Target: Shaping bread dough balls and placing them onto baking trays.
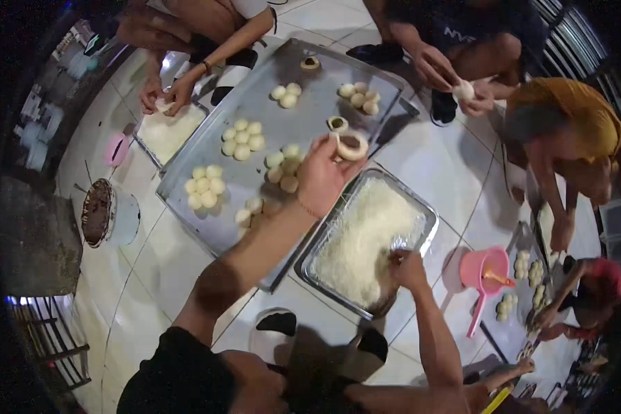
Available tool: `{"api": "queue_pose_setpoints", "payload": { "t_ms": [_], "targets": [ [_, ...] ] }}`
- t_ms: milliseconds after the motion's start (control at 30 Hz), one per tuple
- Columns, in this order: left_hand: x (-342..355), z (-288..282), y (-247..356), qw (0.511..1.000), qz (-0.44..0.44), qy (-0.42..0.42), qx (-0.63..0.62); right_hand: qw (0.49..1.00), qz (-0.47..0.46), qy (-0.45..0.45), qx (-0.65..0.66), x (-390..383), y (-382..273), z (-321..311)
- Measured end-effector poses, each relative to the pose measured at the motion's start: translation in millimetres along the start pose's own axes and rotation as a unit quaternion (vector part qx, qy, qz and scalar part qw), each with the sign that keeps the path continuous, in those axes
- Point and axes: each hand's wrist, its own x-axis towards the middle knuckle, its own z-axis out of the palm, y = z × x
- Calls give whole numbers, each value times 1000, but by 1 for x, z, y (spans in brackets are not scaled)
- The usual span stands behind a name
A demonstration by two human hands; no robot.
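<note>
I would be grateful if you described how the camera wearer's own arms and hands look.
The left hand is ungloved, with a thin band around the wrist; that arm has a short black sleeve. The right hand is also ungloved, and I see no band or sleeve on that arm.

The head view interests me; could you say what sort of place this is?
Probably a makeshift food preparation area: dough balls rest on a large metal tray on a white tiled floor, beside a smaller tray of pale powder. Home or workplace is unclear.
</note>
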Motion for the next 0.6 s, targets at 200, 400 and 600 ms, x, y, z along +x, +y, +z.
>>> {"api": "queue_pose_setpoints", "payload": {
  "t_ms": [200,400,600],
  "targets": [
    [-80,-32,-49,964,-223,142,-19,969,19,68,237,5,-76,-34],
    [-99,-30,-79,960,-196,82,180,977,-67,196,56,-2,-108,-4],
    [-104,-19,-74,951,-151,10,270,963,-69,243,94,-23,-118,-13]
  ]
}}
